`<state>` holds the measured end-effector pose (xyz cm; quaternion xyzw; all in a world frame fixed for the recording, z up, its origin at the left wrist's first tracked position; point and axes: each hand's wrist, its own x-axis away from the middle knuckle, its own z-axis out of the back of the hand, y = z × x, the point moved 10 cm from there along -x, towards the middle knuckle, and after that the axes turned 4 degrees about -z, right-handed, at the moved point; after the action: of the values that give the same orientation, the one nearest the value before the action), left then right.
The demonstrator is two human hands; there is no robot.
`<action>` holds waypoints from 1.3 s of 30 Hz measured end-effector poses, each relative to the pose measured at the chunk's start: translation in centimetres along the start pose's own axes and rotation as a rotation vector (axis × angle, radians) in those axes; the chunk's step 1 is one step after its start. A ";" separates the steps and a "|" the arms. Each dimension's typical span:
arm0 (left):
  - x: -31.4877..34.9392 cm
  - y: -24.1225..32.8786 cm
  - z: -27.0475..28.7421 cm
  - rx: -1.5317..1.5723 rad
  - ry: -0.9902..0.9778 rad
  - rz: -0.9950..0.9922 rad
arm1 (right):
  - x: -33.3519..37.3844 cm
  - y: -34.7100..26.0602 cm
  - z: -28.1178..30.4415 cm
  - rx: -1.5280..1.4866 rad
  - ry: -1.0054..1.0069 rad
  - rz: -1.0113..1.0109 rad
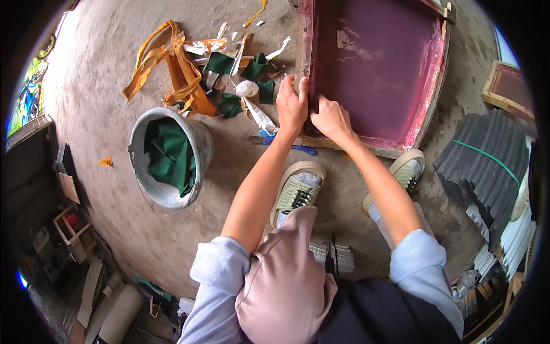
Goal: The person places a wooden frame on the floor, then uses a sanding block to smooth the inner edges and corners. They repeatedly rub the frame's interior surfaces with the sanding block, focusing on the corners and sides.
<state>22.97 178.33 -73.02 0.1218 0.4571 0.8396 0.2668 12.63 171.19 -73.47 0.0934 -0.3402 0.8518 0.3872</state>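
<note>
A wooden screen-printing frame (372,74) with purple mesh lies on the floor ahead of me, its rails stained pink. My left hand (292,106) grips the left rail near the close corner, the thumb over the wood and the fingers along the outer side. Just inside that corner, my right hand (332,118) is closed with its fingers bent down against the frame; whatever they pinch is hidden. Beside my left wrist lies a blue-handled tool (303,150), partly covered by the arm. A white roll (247,88) rests left of my left hand.
A grey bucket (136,155) holding green cloth (172,155) stands to the left. Orange strips (186,80), green scraps (220,63) and torn tape lie beyond it. My shoes (298,189) are close to the frame. At right stands a strapped stack of dark sheets (481,155).
</note>
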 end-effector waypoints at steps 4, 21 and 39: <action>0.0 -0.1 -0.1 0.011 -0.003 0.014 | 0.3 -1.1 2.2 -0.179 0.338 0.105; -2.8 1.0 -1.6 0.050 -0.052 -0.036 | -2.3 1.9 4.5 -0.526 0.565 0.029; -2.8 1.5 -1.1 0.050 0.032 -0.083 | -4.9 0.1 3.4 -0.229 0.136 0.292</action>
<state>24.33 175.36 -72.25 0.0961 0.4869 0.8179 0.2911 15.60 166.00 -73.04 -0.0593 -0.4180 0.8589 0.2899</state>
